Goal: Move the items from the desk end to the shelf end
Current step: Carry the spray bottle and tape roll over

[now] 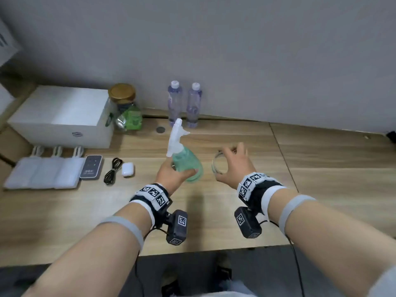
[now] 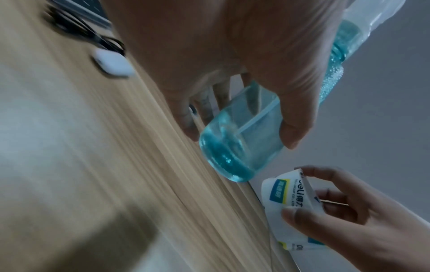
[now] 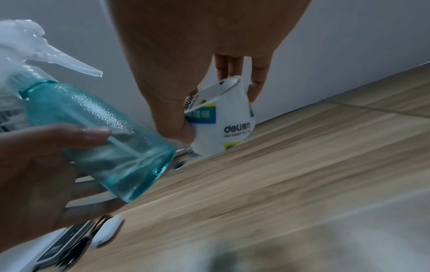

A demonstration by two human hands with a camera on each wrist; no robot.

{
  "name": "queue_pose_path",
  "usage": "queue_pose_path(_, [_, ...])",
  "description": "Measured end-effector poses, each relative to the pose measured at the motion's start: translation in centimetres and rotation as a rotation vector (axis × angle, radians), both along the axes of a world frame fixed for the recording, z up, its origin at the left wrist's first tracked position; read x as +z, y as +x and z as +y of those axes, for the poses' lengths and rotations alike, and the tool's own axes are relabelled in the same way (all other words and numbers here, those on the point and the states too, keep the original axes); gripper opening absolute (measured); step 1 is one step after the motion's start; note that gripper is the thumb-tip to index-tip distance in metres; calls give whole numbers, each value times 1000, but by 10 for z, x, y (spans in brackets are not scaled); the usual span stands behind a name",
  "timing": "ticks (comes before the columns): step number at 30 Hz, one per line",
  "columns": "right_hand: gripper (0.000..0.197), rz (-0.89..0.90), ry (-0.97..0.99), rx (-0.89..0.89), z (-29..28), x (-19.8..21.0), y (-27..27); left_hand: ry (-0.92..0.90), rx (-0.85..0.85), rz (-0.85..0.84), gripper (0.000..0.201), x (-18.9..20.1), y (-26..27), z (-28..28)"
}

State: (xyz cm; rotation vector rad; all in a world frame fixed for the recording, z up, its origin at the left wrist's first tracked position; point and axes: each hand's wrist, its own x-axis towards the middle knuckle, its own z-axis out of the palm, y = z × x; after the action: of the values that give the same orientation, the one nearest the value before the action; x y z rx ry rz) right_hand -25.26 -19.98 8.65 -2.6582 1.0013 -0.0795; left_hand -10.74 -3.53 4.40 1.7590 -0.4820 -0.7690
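Note:
A teal spray bottle [image 1: 186,161] with a white trigger head is tilted above the wooden desk [image 1: 321,168], and my left hand [image 1: 182,170] grips its lower body. In the left wrist view my thumb and fingers wrap the bottle [image 2: 239,139] near its base. My right hand [image 1: 225,163] holds a roll of clear tape [image 1: 218,166] just to the bottle's right, above the desk. The right wrist view shows the tape roll [image 3: 221,125], with its white printed wrapper, pinched between thumb and fingers, and the bottle [image 3: 93,132] at left.
To the left lie an earbud case [image 1: 128,169], a black cable [image 1: 112,173], a dark remote [image 1: 91,167] and white packs [image 1: 42,174]. Behind them are a white box [image 1: 62,116], a gold-lidded jar [image 1: 122,93] and two water bottles [image 1: 174,101] at the wall.

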Motion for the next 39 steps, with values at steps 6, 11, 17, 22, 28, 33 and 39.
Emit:
queue_pose_path(6, [79, 23, -69, -194, -52, 10, -126, -54, -256, -27, 58, 28, -96, -93])
queue_pose_path(11, [87, 39, -81, -322, -110, 2, -257, -69, -460, -20, 71, 40, -211, -187])
queue_pose_path(17, [90, 14, -23, -514, -185, -13, -449, -20, -681, 10, 72, 36, -387, -306])
queue_pose_path(22, [84, -26, -41, -688, -237, -7, -578, -8, -787, -18, 69, 40, -496, -383])
queue_pose_path(28, [77, -87, -73, -847, -293, -5, -671, 16, -871, -51, 77, 43, -577, -464])
queue_pose_path(33, [77, -45, -74, -928, -348, -9, -727, 32, -895, -56, 64, 26, -633, -543])
queue_pose_path(39, [78, 37, -64, -952, -445, -14, -794, 17, -867, -5, 49, -8, -701, -650])
